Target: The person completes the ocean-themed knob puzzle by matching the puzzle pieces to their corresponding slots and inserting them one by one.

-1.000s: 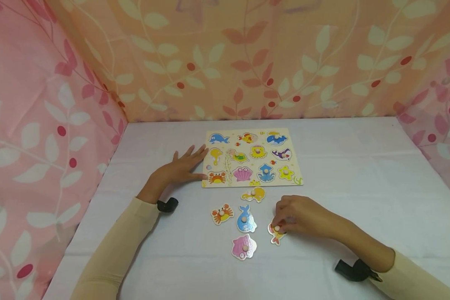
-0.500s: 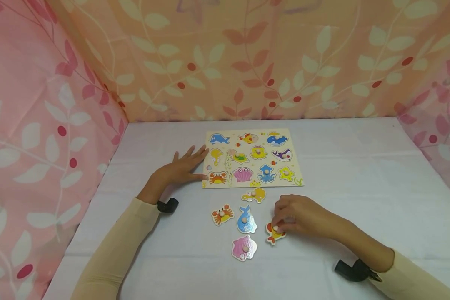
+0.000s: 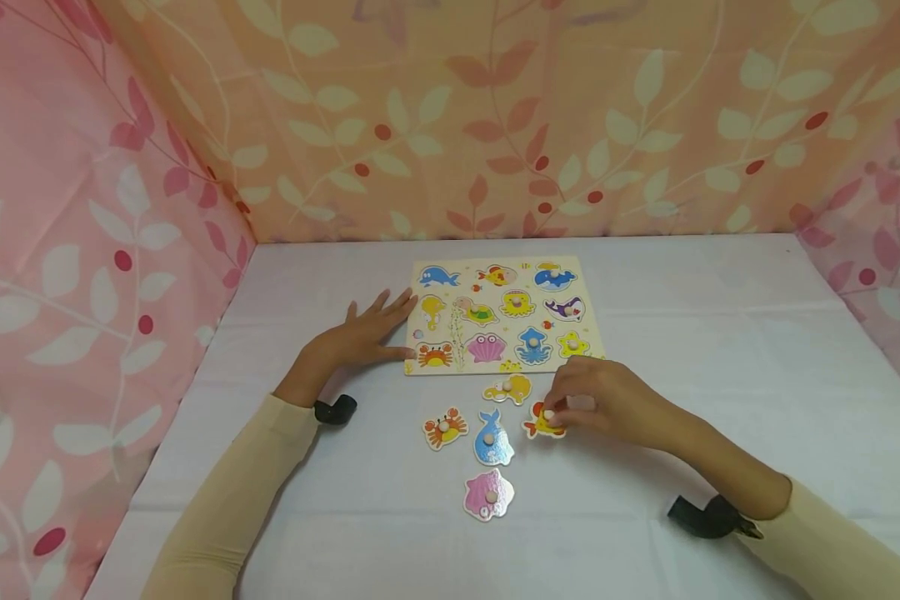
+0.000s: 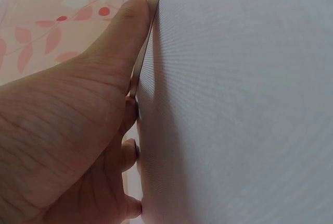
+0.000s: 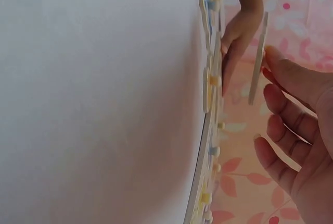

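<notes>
My right hand (image 3: 607, 404) pinches the small knob of a red-and-yellow fish puzzle piece (image 3: 536, 427). In the right wrist view that piece (image 5: 258, 65) hangs edge-on, clear of the table, with the other fingers loosely bent. My left hand (image 3: 356, 337), fingers spread, rests against the left edge of a wooden peg puzzle board (image 3: 512, 336) printed with sea animals. Its thumb lies along the board's edge (image 4: 141, 60) in the left wrist view. Loose below the board lie a yellow seahorse piece (image 3: 519, 388), an orange crab piece (image 3: 445, 431), a blue whale piece (image 3: 492, 450) and a pink shell piece (image 3: 480, 487).
Several knobbed pieces sit in the board, among them a squid (image 3: 532, 353), a star (image 3: 567, 342) and an octopus (image 3: 517, 310). White cloth (image 3: 690, 317) covers the table. Patterned curtains (image 3: 435, 125) stand at the back and both sides.
My right hand has lifted the fish piece and moved it up towards the board, turning it so that its tail points left. My left hand and the other pieces stay where they were.
</notes>
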A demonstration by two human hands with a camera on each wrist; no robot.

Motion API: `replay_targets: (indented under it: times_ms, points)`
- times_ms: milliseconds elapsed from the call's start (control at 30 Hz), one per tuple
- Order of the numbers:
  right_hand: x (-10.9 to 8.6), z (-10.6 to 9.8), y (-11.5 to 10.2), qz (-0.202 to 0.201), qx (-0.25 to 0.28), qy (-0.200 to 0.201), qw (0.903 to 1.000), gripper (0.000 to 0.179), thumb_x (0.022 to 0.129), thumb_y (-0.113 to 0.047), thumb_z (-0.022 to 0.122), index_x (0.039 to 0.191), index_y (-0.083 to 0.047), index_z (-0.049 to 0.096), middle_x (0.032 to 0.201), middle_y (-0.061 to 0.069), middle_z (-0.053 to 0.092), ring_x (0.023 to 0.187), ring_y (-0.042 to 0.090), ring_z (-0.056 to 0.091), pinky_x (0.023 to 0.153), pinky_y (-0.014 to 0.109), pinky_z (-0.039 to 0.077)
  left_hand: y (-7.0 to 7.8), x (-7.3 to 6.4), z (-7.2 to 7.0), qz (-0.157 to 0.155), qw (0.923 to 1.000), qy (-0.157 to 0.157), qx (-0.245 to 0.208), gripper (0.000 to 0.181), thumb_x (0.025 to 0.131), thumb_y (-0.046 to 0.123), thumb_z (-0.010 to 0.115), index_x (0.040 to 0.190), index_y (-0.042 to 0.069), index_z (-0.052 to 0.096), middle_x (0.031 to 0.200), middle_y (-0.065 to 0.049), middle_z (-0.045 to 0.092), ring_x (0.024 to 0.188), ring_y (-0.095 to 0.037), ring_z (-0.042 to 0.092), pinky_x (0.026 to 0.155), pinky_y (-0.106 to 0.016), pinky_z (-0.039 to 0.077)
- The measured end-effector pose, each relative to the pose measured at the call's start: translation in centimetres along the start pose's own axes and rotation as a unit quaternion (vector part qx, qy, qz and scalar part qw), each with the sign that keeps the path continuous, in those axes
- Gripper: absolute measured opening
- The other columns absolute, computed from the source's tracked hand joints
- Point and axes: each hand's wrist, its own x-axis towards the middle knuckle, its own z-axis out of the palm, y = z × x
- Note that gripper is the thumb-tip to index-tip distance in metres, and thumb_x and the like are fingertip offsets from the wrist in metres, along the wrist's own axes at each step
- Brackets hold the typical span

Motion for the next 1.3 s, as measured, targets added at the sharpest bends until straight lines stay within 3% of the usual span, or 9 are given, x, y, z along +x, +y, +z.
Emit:
replay_targets:
  times_ms: [233, 400, 667, 1033, 1300]
  points:
    - [1.4, -0.9, 1.3, -0.009, 0.007, 0.081, 0.9967, 0.019, 0.079, -0.02, 0.089, 0.095, -0.022, 0.081, 0.09, -0.019, 0.069, 0.089, 0.005, 0.059, 0.074, 0.031, 0.054, -0.2, 0.1, 0.0, 0.01, 0.9999, -0.005, -0.006, 0.102, 0.09, 0.07, 0.06, 0.164, 0.029, 0.004, 0.171, 0.006, -0.005, 0.155, -0.031, -0.012, 0.114, -0.071, -0.01]
    - [2.6, -1.4, 2.1, 0.007, -0.004, 0.109, 0.994, 0.015, 0.079, -0.018, 0.089, 0.093, -0.018, 0.081, 0.085, -0.014, 0.07, 0.088, 0.009, 0.06, 0.076, 0.04, 0.054, -0.1, 0.1, -0.1, 0.008, 0.9999, -0.003, -0.006, 0.102, 0.089, 0.07, 0.06, 0.164, 0.029, 0.005, 0.17, 0.008, -0.006, 0.156, -0.03, -0.013, 0.115, -0.07, -0.01]
    - [4.9, -2.1, 3.9, 0.03, -0.01, 0.127, 0.9914, 0.013, 0.081, -0.02, 0.088, 0.092, -0.015, 0.082, 0.082, -0.009, 0.071, 0.08, 0.014, 0.059, 0.065, 0.033, 0.047, -0.2, 0.1, 0.0, 0.009, 0.9999, 0.0, -0.004, 0.102, 0.089, 0.07, 0.06, 0.164, 0.029, 0.005, 0.17, 0.008, -0.005, 0.156, -0.03, -0.013, 0.115, -0.07, -0.011]
    - [7.7, -3.3, 6.2, 0.081, -0.029, 0.143, 0.986, 0.016, 0.083, -0.02, 0.086, 0.093, -0.009, 0.081, 0.082, -0.002, 0.072, 0.075, 0.018, 0.055, 0.065, 0.031, 0.045, 0.4, -0.3, -0.1, 0.008, 1.0, 0.001, -0.001, 0.1, 0.092, 0.064, 0.062, 0.165, 0.026, 0.005, 0.171, 0.005, -0.003, 0.156, -0.032, -0.01, 0.115, -0.071, -0.009]
    - [9.8, -3.8, 7.4, 0.102, -0.04, 0.128, 0.9857, 0.02, 0.084, -0.024, 0.085, 0.096, -0.008, 0.081, 0.082, 0.003, 0.07, 0.076, 0.021, 0.052, 0.066, 0.034, 0.04, 0.2, -0.2, 0.1, 0.002, 1.0, 0.003, -0.002, 0.101, 0.09, 0.066, 0.063, 0.165, 0.027, 0.005, 0.171, 0.006, -0.004, 0.156, -0.032, -0.01, 0.115, -0.07, -0.01]
